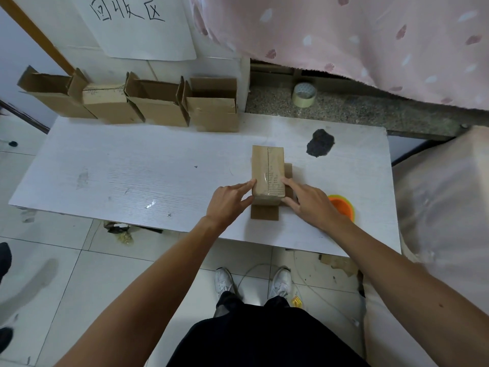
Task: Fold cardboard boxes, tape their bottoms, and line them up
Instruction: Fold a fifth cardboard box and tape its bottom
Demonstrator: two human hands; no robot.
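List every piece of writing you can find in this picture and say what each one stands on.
"回收区": handwritten in dark strokes on the white paper sheet fixed to the wall.
Rows of small print on top of the taped box, under the clear tape: too small to read.

You're in a makeshift home packing corner.
Pink patterned fabric [344, 35] at 1 o'clock, handwritten paper sign [132, 25] at 11, tiled floor [66, 260] underfoot.
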